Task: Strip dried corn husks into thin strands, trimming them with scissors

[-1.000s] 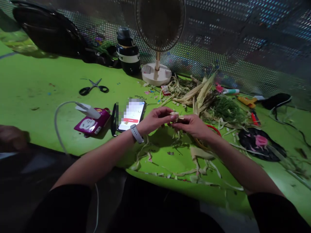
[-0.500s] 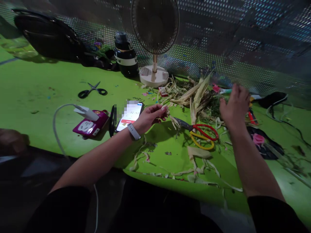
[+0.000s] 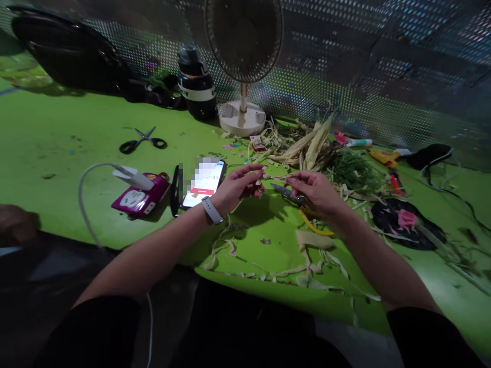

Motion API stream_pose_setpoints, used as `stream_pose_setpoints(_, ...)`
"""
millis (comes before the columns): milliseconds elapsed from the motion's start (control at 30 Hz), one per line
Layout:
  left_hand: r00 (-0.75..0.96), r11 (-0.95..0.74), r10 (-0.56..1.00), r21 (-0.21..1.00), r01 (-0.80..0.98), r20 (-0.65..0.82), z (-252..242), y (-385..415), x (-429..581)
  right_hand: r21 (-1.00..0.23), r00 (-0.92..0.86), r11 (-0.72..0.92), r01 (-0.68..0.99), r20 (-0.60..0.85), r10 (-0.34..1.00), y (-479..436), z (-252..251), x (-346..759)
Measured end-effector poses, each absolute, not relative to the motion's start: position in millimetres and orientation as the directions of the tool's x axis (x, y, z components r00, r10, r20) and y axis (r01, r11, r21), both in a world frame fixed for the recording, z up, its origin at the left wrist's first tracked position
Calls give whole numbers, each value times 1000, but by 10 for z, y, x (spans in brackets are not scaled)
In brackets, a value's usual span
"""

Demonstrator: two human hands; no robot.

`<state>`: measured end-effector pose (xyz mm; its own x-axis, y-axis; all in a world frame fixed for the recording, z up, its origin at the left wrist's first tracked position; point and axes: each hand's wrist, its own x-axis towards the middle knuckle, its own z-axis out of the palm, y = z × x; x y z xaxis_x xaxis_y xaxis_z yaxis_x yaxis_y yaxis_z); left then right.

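Over the green table, my left hand (image 3: pixel 242 188), with a grey watch band on its wrist, pinches a thin pale strip of dried husk (image 3: pixel 278 177). My right hand (image 3: pixel 316 193) is closed on the other end of that strip, so it spans the gap between both hands. Just beneath my right hand lie dark-bladed scissors (image 3: pixel 286 193); the hand and forearm hide most of their handles, with part of a yellow loop showing. A heap of dried corn husks (image 3: pixel 316 145) sits behind my hands.
A lit phone (image 3: pixel 205 181) and a purple power socket (image 3: pixel 141 197) lie left of my hands. Black scissors (image 3: pixel 142 140), a bottle (image 3: pixel 197 87) and a fan (image 3: pixel 243 120) stand or lie further back. At right are a yellow glue gun (image 3: pixel 384 158) and a pink flower (image 3: pixel 406 219).
My right hand has come back from the far right pile to the husk strip and closed on its end. My left hand stays nearly in place, still holding the strip.
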<state>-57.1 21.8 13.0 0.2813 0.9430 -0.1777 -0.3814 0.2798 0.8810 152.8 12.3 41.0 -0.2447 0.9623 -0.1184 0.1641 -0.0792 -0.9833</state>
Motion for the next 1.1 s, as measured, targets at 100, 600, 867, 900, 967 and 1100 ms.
stream_pose_setpoints(100,290,299,936,883,-362,-198,144,203,-582,-985,-246,-155,79,-170,954,154,386,1554)
stream_pose_setpoints(600,262,523,852,707,-476,-454,184,222,-531,-657,-117,410,633,442,889,216,389,1633)
stream_pose_setpoints(867,323,547,836,715,-435,-443,206,196,-535,-770,-359,293,567,88,929,132,241,1527)
stream_pose_setpoints(900,339,544,837,724,-425,-430,197,197,-536,-840,-337,208,502,32,941,134,247,1525)
stream_pose_setpoints(967,343,539,839,729,-421,-423,182,195,-532,-928,-325,75,366,-52,944,139,269,1522)
stream_pose_setpoints(1100,224,432,902,766,-476,-370,181,173,-501,-979,-344,-106,175,-162,925,147,293,1514)
